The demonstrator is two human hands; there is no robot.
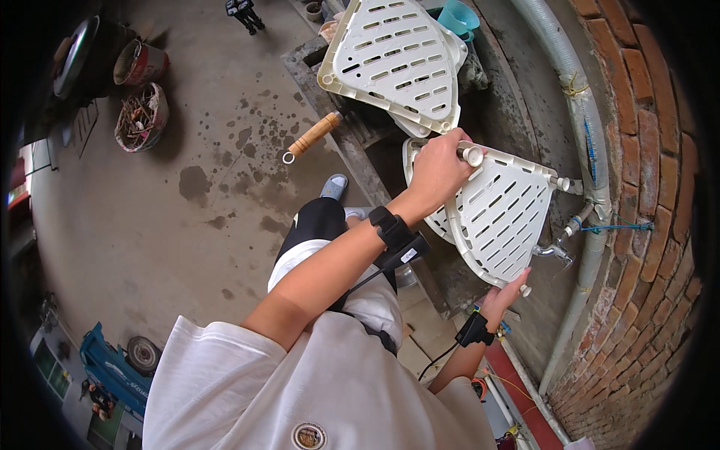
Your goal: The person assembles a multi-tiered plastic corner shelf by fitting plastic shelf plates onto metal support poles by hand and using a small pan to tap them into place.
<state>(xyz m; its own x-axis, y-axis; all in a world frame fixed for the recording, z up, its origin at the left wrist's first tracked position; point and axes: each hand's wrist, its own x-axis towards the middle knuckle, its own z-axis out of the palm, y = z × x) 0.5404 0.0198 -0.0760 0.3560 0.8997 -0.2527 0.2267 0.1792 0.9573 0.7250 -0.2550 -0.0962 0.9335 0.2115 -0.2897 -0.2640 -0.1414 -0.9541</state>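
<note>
My left hand (439, 171) is closed around the upper corner of a slotted white plastic corner shelf (500, 214), beside a round knob and a metal tube end. At the shelf's lower corner is my right hand (503, 298), its fingers partly hidden behind the rim. The shelf is tilted, and part of another slotted white panel shows behind it. More white slotted shelves (394, 62) lie stacked on the concrete sink's edge (360, 169), just above my left hand. To the right of the held shelf, a metal tap (554, 253) sticks out, with what looks like water at its spout.
A wooden handle with a ring (314, 136) juts over the sink edge. A turquoise plastic cup (458, 19) stands behind the stack. A wrapped pipe (588, 140) runs along the brick wall (647, 169). On the wet-spotted floor are a basket of sticks (142, 118) and a red bucket (152, 63).
</note>
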